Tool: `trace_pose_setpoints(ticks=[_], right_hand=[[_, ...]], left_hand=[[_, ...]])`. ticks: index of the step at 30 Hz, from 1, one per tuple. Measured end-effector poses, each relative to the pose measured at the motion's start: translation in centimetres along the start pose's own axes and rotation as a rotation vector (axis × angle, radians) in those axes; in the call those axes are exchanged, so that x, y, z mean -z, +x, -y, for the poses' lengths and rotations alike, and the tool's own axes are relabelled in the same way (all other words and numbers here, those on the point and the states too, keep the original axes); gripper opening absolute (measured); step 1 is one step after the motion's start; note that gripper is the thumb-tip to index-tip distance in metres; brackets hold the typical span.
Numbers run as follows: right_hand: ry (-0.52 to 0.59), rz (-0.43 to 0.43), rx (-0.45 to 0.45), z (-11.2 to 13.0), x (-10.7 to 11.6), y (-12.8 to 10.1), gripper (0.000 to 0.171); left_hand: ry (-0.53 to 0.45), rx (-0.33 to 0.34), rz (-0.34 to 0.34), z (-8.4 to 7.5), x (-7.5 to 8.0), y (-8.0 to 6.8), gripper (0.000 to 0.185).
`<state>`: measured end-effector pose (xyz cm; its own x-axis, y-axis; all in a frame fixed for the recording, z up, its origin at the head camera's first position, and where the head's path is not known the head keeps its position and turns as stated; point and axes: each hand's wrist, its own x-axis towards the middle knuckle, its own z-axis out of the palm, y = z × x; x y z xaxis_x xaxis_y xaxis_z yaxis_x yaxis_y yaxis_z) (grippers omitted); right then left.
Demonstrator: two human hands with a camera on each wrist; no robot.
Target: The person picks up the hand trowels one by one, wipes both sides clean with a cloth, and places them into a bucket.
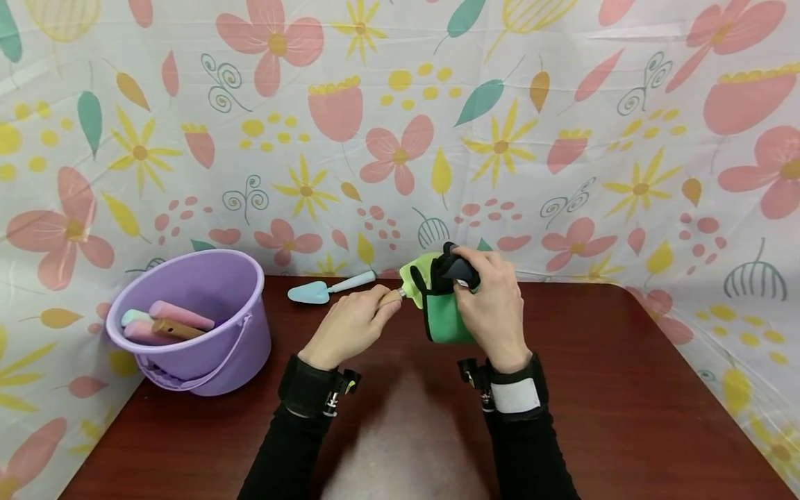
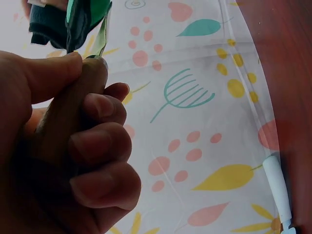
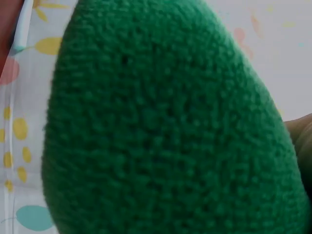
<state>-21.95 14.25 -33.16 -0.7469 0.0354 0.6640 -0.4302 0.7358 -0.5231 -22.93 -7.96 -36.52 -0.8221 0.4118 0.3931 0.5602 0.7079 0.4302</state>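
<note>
My left hand (image 1: 350,323) grips the wooden handle (image 2: 73,107) of a small garden trowel, fingers wrapped round it in the left wrist view. The trowel's light green blade (image 1: 415,272) points up and right. My right hand (image 1: 494,298) holds a green cloth piece with black edging (image 1: 448,318), bunched dark fabric under its fingers. The cloth overlaps the blade in the head view. Up close in the right wrist view, the green textured cloth (image 3: 165,122) fills most of the frame and hides most of the hand.
A light blue trowel (image 1: 312,292) lies at the table's back edge, left of the hands. On the left stands a purple bucket (image 1: 240,361) with several handled tools (image 1: 181,316) inside. A flower-print curtain (image 1: 400,90) hangs behind the dark red-brown table (image 1: 625,389).
</note>
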Motion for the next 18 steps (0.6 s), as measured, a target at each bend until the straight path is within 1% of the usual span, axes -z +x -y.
trace_pose_setpoints(ticks=[7,10,13,16,18], right_hand=[[-0.008,0.078,0.024,0.5,-0.7,-0.2,0.048],[-0.02,0.127,0.03,0.5,-1.1,-0.2,0.05],[-0.037,0.186,0.053,0.3,-1.5,-0.1,0.052],[-0.047,0.231,0.073,0.0,-2.0,-0.2,0.054],[-0.049,0.243,0.078,-0.1,-2.3,-0.4,0.054]], left_hand=[[0.003,0.014,0.028,-0.4,-0.6,0.1,0.022],[0.036,0.012,0.027,-0.7,-0.6,0.2,0.022],[0.066,0.008,0.016,-0.9,-0.5,0.3,0.022],[0.07,0.004,-0.002,-1.0,-0.4,0.1,0.02],[0.068,-0.001,0.001,-1.0,-0.4,-0.1,0.019]])
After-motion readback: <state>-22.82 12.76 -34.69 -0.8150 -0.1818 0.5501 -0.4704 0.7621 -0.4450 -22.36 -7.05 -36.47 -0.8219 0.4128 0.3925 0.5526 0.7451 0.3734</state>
